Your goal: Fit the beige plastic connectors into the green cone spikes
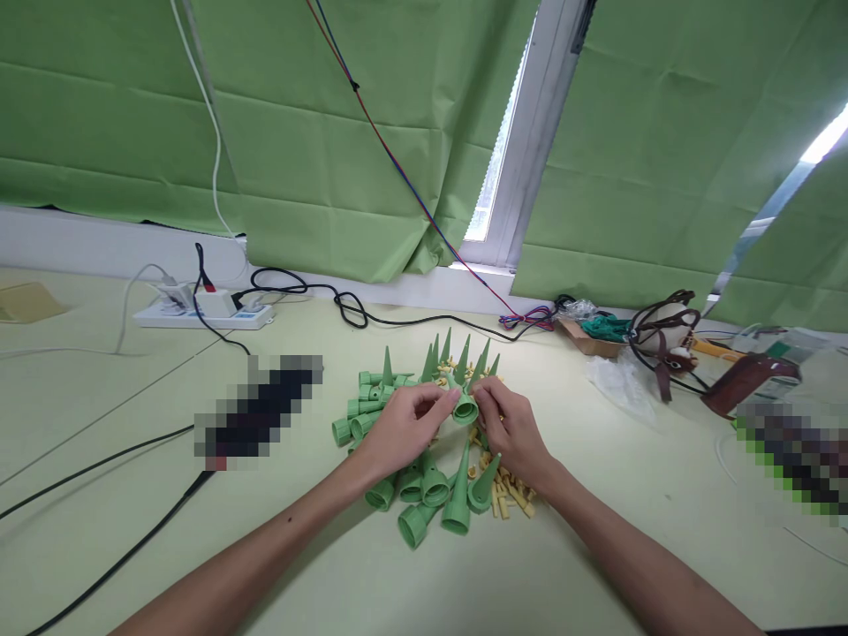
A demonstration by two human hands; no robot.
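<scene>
My left hand (407,424) pinches a green plastic cone (465,411) between thumb and fingers, its hollow round base facing me. At the cone's right side, my right hand (513,428) has its fingertips closed together; what they hold, if anything, is hidden. Under and around both hands lies a pile of similar green cones (457,511), some standing upright, others on their sides with open ends showing. Small yellow plastic pieces (503,503) are heaped below my right hand, and more lie among the upright cones at the back.
A white power strip (205,311) with plugs sits at the back left. Black cable (404,320) runs along the wall. A blurred dark object (265,406) lies left of the pile. Rightward are a plastic bag (619,384), a cardboard box (589,340) and a brown case (748,384).
</scene>
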